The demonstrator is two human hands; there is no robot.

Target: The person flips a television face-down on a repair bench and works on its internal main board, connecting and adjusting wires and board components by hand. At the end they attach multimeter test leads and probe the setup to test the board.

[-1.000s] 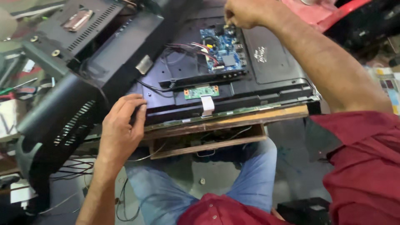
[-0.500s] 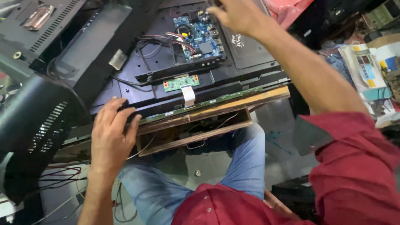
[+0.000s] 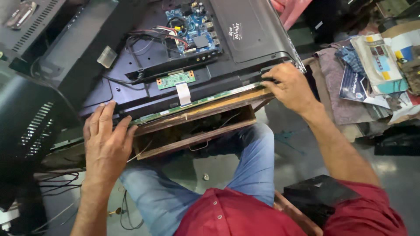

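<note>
Nearest to us, our knees in blue jeans [image 3: 166, 196] and our red shirt [image 3: 227, 216] fill the bottom of the view, between our two forearms. Just beyond the knees, between our hands, sits an open wooden frame [image 3: 192, 131] that carries the near edge of an opened flat-screen television [image 3: 144, 94] lying face down.

Our left hand [image 3: 107, 144] lies flat with fingers spread and loosely extended, palm pressing on the near left edge of the television where it meets the wood; it grips nothing. Our right hand [image 3: 291, 87] rests on the near right corner of the set, fingers curled down over the edge by the long narrow green strip board [image 3: 205, 99]; whether it pinches anything there, we cannot tell.

Beyond and between the hands, a white ribbon cable [image 3: 183, 94] runs up from the strip to a small green circuit board [image 3: 176, 80]. Farther still lies a blue main board [image 3: 192, 30] with coloured wires. Left of our left hand stands a black vented back cover [image 3: 30, 122]; right of our right hand lie papers and cloth [image 3: 372, 70].
</note>
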